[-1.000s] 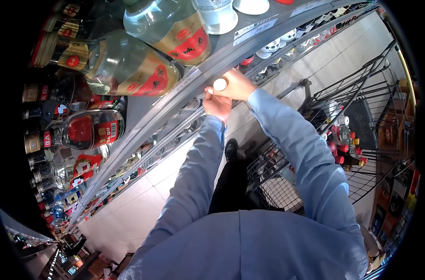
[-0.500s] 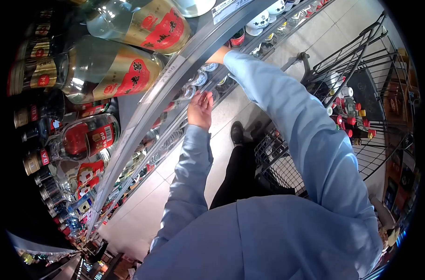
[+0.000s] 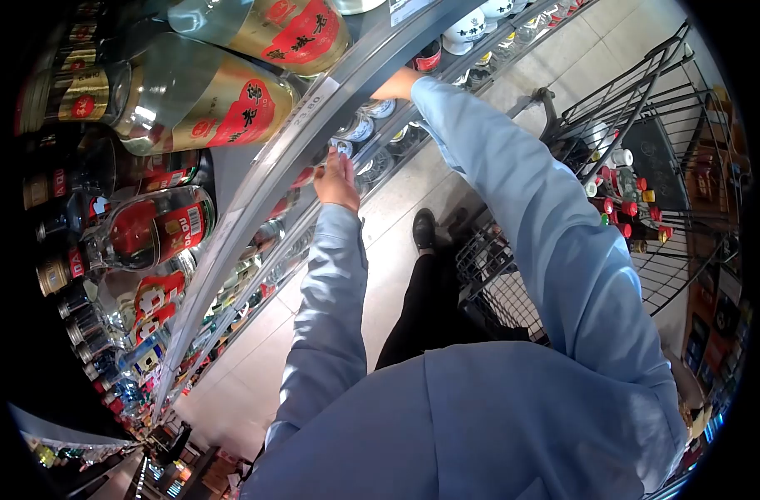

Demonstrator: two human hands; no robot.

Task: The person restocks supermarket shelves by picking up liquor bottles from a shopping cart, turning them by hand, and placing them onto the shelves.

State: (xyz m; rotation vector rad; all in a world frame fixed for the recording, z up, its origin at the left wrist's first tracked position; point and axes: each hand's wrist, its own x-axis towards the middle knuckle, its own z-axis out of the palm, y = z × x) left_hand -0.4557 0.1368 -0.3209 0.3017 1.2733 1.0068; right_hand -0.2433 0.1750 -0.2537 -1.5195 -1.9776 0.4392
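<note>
My left hand point(image 3: 336, 183) is raised at the lower shelf, fingers stretched upward and apart from the palm. Just beyond its fingertips is a round white-and-blue item point(image 3: 341, 147); whether they touch, I cannot tell. My right hand point(image 3: 399, 84) reaches in beneath the grey shelf edge point(image 3: 359, 79), which hides its fingers. Close by it stand a jar with a blue-and-white label point(image 3: 356, 128) and a dark container with a red label point(image 3: 428, 57).
Large clear bottles with gold-and-red labels point(image 3: 221, 104) lie in view on the upper shelf, near a red-labelled bottle point(image 3: 159, 229). To the right stands a wire shopping cart point(image 3: 638, 100) holding several bottles point(image 3: 626, 200). A black shoe point(image 3: 425, 229) rests on the tiled floor.
My left hand has moved up and left, nearer the shelf, and turned so its palm shows less. My right hand has shifted slightly, its fingers still out of sight. The view has tilted a little.
</note>
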